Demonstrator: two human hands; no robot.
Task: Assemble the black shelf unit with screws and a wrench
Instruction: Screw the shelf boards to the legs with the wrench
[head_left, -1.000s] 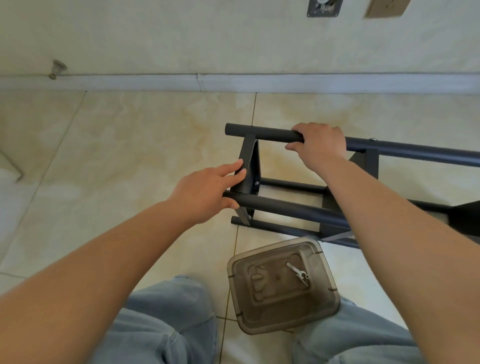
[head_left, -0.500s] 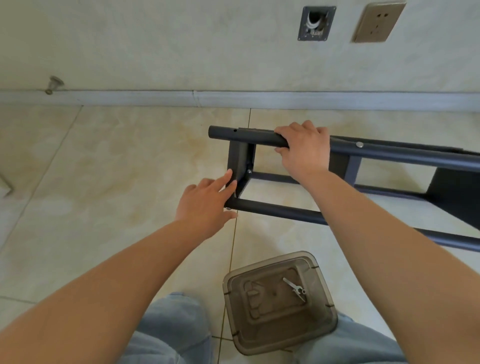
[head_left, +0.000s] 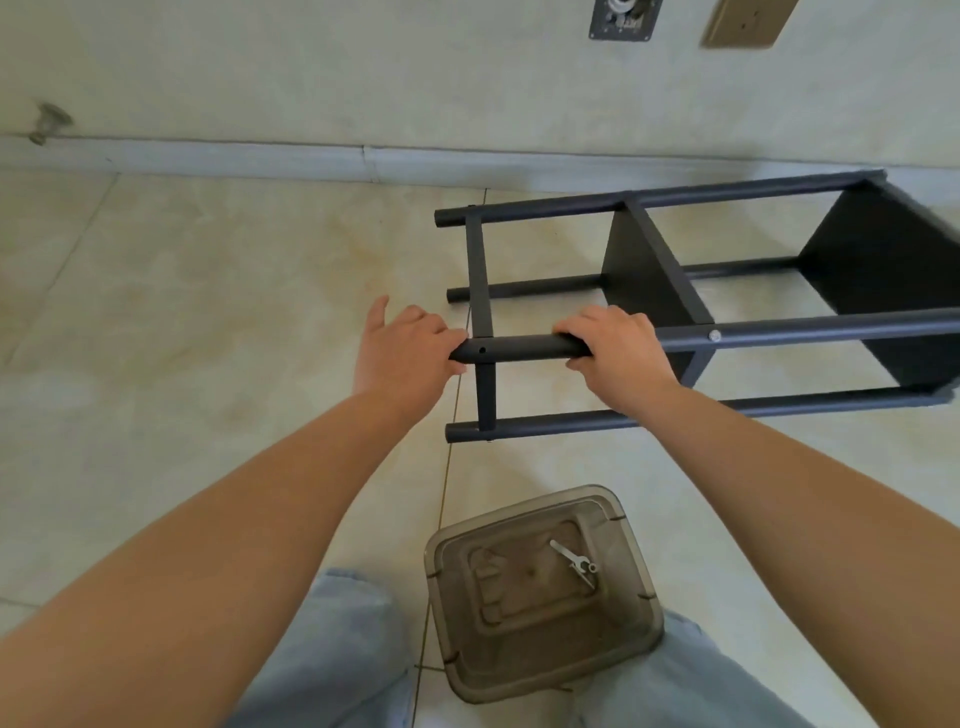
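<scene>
The near upper tube (head_left: 524, 349) of the black shelf unit (head_left: 649, 270) is gripped by the right hand (head_left: 618, 353). Its end is cupped by the left hand (head_left: 408, 353), fingers curled. A wrench (head_left: 574, 563) is seen in the plastic bin (head_left: 639, 597).

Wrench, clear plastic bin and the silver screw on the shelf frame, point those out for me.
wrench (head_left: 573, 562): head view, middle of its handle.
clear plastic bin (head_left: 642, 582): head view, right wall.
silver screw (head_left: 715, 336): head view, its head on the near top tube.

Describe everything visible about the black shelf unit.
The black shelf unit lies on its side on the tiled floor near the wall. Matte, metal-looking round poles join flat panels and a thin end frame. One silver screw shows. The right hand grips its upper near pole; the left hand holds that pole's end.
</scene>
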